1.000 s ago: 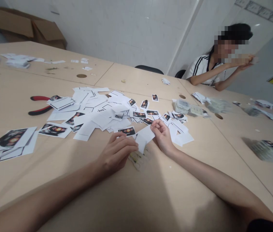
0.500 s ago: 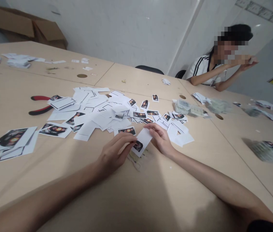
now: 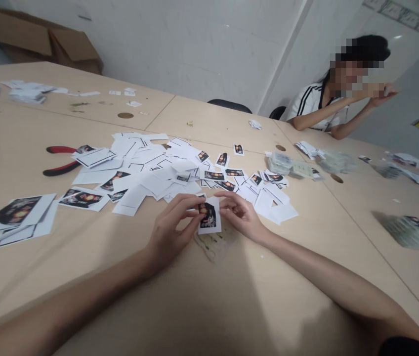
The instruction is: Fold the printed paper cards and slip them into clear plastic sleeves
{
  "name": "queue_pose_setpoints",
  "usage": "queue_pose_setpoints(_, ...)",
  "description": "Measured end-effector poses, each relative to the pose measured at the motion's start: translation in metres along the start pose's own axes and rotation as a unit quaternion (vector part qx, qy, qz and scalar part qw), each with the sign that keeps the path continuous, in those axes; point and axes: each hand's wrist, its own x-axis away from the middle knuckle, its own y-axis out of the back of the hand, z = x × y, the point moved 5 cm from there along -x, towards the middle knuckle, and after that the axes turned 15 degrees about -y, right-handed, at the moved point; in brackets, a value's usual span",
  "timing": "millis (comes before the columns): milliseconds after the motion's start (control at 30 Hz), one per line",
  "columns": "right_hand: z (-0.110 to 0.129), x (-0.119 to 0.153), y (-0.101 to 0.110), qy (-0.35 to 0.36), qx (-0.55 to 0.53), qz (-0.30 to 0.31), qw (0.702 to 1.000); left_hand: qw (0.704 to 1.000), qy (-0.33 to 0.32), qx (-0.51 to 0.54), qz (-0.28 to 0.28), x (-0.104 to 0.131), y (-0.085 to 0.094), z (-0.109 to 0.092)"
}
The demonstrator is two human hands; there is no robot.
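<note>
A small white card with a dark picture printed on it (image 3: pixel 208 221) is held up above the table. My left hand (image 3: pixel 176 222) pinches its left side between thumb and fingers. At its right edge are the thumb and bent fingers of my right hand (image 3: pixel 242 217), closed on the border. Just below the card lies a clear packet (image 3: pixel 213 248) with thin, small pieces in it, partly hidden by the card. Beyond my hands spreads a loose heap of paper cards (image 3: pixel 150 173), some blank side up, some showing dark prints.
Red-handled pliers (image 3: pixel 63 160) lie left of the heap, near a stack of larger printed cards (image 3: pixel 24 217). Clear plastic boxes (image 3: pixel 281 163) stand right of it; more packs (image 3: pixel 417 231) lie far right. Across the table, a person (image 3: pixel 320 104) raises both hands.
The card has turned from its mostly white side to show the full dark print, and sits more upright. My right hand has shifted slightly along its edge.
</note>
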Motion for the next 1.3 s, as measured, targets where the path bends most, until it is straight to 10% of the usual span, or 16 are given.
queue_pose_setpoints(833,-0.003,0.002,0.000,-0.001,0.062,-0.006,0.998,0.982,-0.147,-0.114,0.037,0.001,-0.004,-0.015)
queue_pose_setpoints(1300,-0.008,-0.001,0.003,-0.044,-0.031,-0.016,0.998,0.941,-0.261,-0.095,0.191,0.014,-0.010,-0.024)
